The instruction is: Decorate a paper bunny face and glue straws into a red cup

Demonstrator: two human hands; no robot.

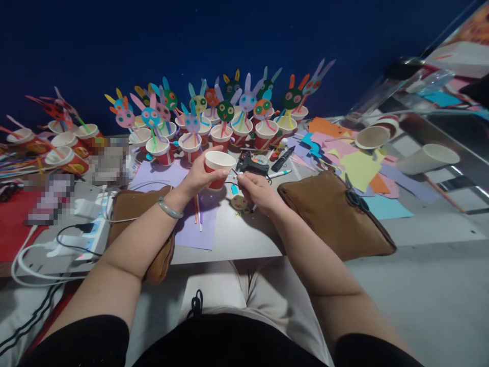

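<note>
A red paper cup with a white rim (220,160) is in my left hand (199,176), the fingers wrapped around its side. Close to the cup's right side is my right hand (257,191), its fingertips pinched on something thin that I cannot make out. Just below that hand lies a yellow paper face (239,203) with small eyes, with two little round yellow pieces (237,214) beside it. A black glue gun (252,162) rests on the table behind my right hand. Orange and purple straws (200,211) lie below the cup.
Several cups with paper rabbit heads on straws (225,111) stand along the blue wall. Brown cushions (338,214) flank my arms, scissors (357,198) on the right one. Coloured paper scraps (359,168) spread right; a power strip (95,229) with cables sits left.
</note>
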